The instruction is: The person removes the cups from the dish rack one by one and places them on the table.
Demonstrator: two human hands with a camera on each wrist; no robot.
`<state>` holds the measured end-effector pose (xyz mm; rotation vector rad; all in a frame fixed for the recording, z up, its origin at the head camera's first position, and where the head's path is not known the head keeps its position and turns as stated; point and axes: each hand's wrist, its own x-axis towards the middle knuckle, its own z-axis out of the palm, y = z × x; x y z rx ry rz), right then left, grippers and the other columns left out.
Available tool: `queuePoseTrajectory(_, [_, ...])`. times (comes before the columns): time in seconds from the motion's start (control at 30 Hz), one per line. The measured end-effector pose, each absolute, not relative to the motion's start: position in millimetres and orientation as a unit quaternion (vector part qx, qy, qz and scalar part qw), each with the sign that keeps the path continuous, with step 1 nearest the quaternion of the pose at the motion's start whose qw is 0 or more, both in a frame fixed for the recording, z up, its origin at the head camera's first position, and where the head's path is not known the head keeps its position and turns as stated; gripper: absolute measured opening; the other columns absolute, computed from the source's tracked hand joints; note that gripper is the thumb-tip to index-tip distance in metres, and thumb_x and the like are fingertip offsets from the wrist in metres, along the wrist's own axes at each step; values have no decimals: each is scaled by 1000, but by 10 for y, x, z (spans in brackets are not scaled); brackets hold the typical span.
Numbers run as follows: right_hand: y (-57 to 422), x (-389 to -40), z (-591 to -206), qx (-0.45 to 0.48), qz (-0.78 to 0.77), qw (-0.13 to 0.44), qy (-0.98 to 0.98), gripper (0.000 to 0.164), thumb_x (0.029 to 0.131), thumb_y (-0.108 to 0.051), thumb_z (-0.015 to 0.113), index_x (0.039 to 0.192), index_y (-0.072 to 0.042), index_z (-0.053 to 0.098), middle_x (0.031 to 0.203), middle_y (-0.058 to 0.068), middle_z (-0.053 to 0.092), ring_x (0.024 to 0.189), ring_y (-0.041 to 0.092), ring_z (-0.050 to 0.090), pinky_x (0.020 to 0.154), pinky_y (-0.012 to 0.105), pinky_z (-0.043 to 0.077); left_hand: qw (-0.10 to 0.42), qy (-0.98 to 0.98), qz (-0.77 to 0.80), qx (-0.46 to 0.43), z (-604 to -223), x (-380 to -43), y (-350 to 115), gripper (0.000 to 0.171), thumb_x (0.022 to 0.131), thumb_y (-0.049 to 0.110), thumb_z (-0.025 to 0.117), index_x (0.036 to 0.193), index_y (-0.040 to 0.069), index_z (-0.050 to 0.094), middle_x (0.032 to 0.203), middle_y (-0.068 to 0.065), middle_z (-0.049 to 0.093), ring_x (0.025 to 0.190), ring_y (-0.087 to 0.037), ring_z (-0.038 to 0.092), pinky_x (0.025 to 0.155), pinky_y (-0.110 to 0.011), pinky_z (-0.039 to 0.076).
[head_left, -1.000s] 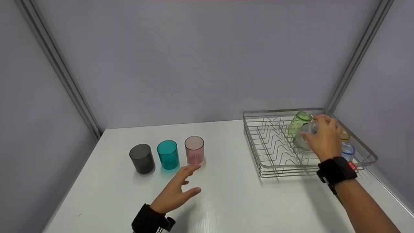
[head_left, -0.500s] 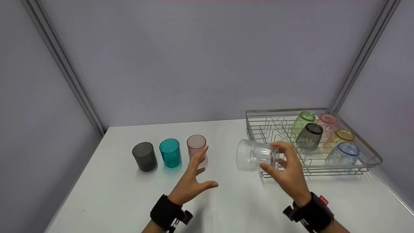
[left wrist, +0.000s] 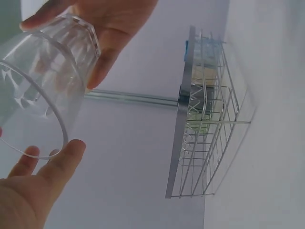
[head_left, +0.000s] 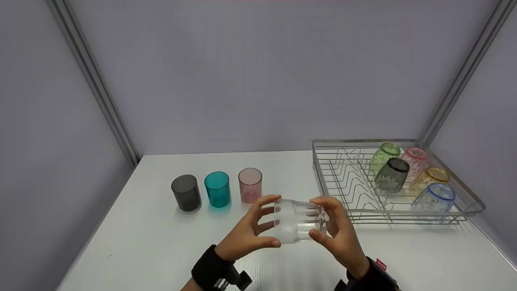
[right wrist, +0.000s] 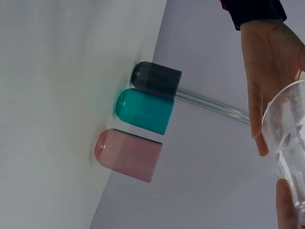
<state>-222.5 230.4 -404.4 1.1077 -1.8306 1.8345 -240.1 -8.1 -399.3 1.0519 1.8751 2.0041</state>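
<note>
A clear glass (head_left: 297,221) lies sideways in the air above the white table, its open rim toward my left hand (head_left: 246,234). My right hand (head_left: 341,238) grips its base end between thumb and fingers. The thumb and fingertips of my left hand hold the rim end. In the left wrist view the clear glass (left wrist: 47,81) is close up, with fingertips at its rim. On the table just beyond stand a pink cup (head_left: 250,188), a teal cup (head_left: 218,192) and a dark grey cup (head_left: 187,195), all upright in a row.
A wire dish rack (head_left: 343,178) stands at the right. Upside-down glasses lean in its right half: green (head_left: 384,157), red (head_left: 415,161), grey (head_left: 391,178), yellow (head_left: 430,180) and blue (head_left: 434,198). Pale walls (head_left: 258,76) close off the back and sides.
My right hand has lifted the clear glass out of the rack and brought it left, in front of me. My left hand has moved right and its fingers have come onto the rim.
</note>
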Motion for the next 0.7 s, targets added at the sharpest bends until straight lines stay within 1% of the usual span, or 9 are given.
queuePoseTrajectory(0.07, [2298,-2202,-4063,393,638,151,-645,56,83,18,54,133,10,30,130,21,38,113,25,50,82,31,54,93,643,676,349,-3999,-2367,-92,80,80,29,76,144,23,29,149,-9,24,130,-31,36,104,-44,39])
queuePoseTrajectory(0.17, [2294,-2175,-4094,392,640,128,-649,55,85,18,52,134,9,28,132,17,37,113,23,50,80,32,54,79,649,676,339,-4032,-2333,-93,75,81,24,76,142,21,32,146,-10,28,126,-30,40,102,-42,43])
queuePoseTrajectory(0.27, [2291,-2160,-4111,373,642,105,-662,54,88,13,54,135,5,28,133,15,36,114,24,50,79,35,54,64,651,681,329,-4060,-2314,-90,73,81,22,76,141,20,35,145,-8,31,125,-30,42,100,-41,44])
queuePoseTrajectory(0.37, [2293,-2158,-4104,352,618,92,-697,56,90,5,57,138,-1,28,136,16,35,117,23,49,83,37,53,49,658,681,318,-4057,-2302,-104,72,81,22,76,140,19,37,144,-6,34,125,-32,43,99,-42,45])
queuePoseTrajectory(0.43, [2300,-2157,-4091,331,592,83,-730,59,91,0,59,140,-7,27,138,15,33,119,19,48,87,36,51,42,670,674,309,-4045,-2302,-133,71,81,24,76,140,20,38,143,-5,35,124,-32,43,99,-42,45])
queuePoseTrajectory(0.5, [2314,-2161,-4075,316,563,79,-760,63,91,-3,61,142,-11,24,141,15,30,121,17,47,90,35,49,34,680,666,303,-4032,-2310,-186,70,81,22,76,140,20,38,142,-5,36,124,-32,43,99,-41,46])
queuePoseTrajectory(0.6, [2361,-2184,-4052,279,532,77,-796,68,90,-6,64,143,-15,22,145,11,28,124,22,45,92,35,48,22,698,652,295,-4004,-2333,-308,71,81,18,76,141,20,38,141,-6,38,124,-31,43,98,-39,46])
queuePoseTrajectory(0.63, [2389,-2199,-4047,268,524,81,-805,69,89,-7,64,143,-15,22,146,9,27,125,23,45,92,36,48,18,706,645,291,-3994,-2344,-355,72,80,16,76,141,21,38,141,-6,38,124,-31,42,98,-38,46])
queuePoseTrajectory(0.7, [2459,-2238,-4034,244,511,93,-819,68,89,-10,65,143,-16,23,145,8,30,125,27,45,92,37,48,7,725,630,279,-3973,-2371,-455,73,80,15,76,141,24,38,142,-5,37,125,-31,42,98,-38,46])
